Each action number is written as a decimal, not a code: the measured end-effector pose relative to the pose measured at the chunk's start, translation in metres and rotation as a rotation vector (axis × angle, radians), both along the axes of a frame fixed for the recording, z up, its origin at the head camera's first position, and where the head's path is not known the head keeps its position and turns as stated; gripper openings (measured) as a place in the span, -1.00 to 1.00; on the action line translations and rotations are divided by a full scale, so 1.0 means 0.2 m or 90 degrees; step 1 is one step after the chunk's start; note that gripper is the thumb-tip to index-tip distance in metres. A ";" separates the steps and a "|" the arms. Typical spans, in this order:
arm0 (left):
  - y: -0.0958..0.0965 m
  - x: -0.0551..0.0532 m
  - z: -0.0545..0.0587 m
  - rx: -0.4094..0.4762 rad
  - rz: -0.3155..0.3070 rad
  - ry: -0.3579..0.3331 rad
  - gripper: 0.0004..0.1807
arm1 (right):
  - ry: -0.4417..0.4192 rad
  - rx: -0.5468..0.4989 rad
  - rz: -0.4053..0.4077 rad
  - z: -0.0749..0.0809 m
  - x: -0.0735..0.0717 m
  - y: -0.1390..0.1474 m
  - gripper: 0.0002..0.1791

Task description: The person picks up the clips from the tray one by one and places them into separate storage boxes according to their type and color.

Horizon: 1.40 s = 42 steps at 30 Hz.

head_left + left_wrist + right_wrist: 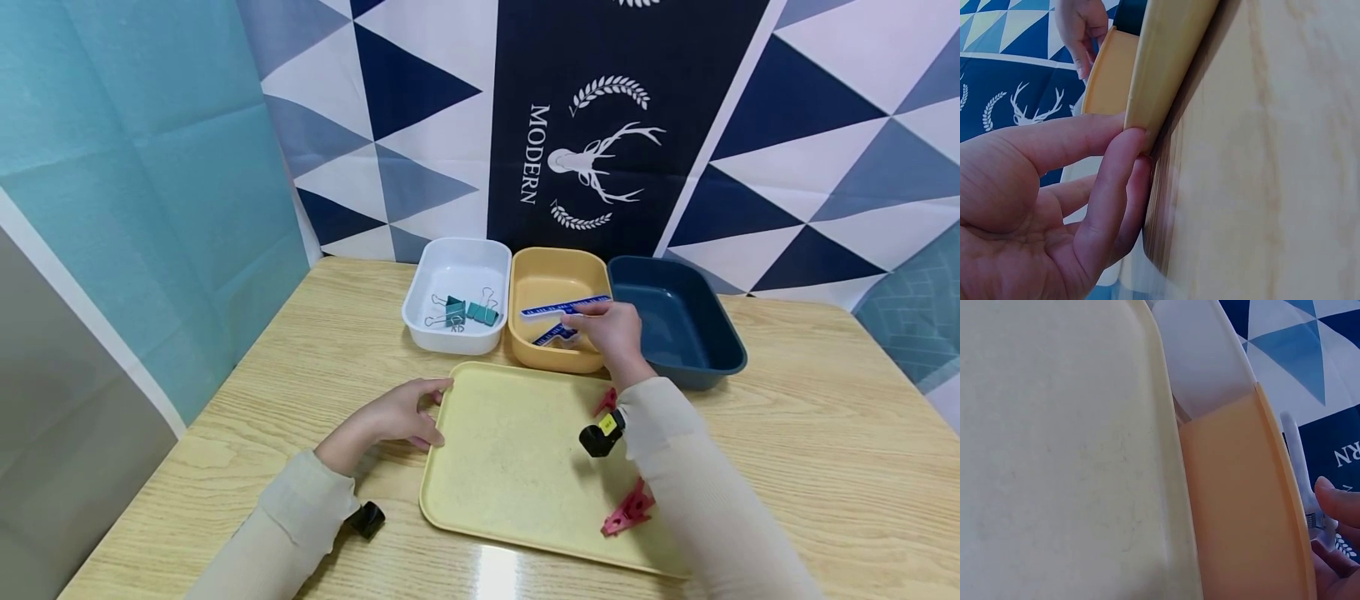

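Note:
My right hand [613, 332] pinches a blue-and-white long bag clip [551, 309] above the orange-yellow box [525, 348]. In the right wrist view, the clip [1299, 456] shows its pale side and a small spring, past the box rim. Another blue-and-white clip [551, 336] lies inside that box, partly hidden by the hand. At the left edge of the yellow tray [517, 450], my left hand [401, 414] grips the rim between thumb and fingers. On the tray's right side lie a red clothespin [628, 510] and another red clothespin [606, 402], both partly behind my right arm.
Left of the orange-yellow box stands a white box [450, 340] holding teal binder clips [482, 313]. A dark blue box [693, 337] stands to its right. The boxes line the back of the wooden table [315, 350], before a patterned cloth [420, 100].

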<state>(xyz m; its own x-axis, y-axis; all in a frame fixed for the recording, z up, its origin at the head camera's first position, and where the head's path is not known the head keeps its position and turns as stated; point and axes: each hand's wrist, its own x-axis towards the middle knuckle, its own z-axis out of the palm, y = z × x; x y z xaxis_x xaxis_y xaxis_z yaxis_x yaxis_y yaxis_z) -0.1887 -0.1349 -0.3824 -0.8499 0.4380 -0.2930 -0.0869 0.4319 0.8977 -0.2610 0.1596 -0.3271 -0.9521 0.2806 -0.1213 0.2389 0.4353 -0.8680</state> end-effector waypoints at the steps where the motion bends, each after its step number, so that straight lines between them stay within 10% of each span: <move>1: 0.00 0.00 0.00 0.001 0.000 -0.001 -0.07 | 0.000 0.000 0.001 0.00 -0.01 0.00 -0.57; 24: 0.00 0.00 0.01 -0.002 0.000 -0.005 -0.05 | -0.052 -0.037 0.014 -0.03 -0.11 -0.03 -0.56; 42: 0.00 0.00 0.01 -0.011 0.002 -0.001 -0.05 | 0.021 -0.127 -0.013 0.03 -0.03 0.02 -0.51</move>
<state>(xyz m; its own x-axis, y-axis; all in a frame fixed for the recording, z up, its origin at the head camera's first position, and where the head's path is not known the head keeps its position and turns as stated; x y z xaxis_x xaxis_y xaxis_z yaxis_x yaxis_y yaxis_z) -0.1888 -0.1349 -0.3803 -0.8503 0.4306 -0.3026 -0.0900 0.4476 0.8897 -0.2671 0.1632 -0.3213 -0.9509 0.2728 -0.1459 0.2164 0.2497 -0.9438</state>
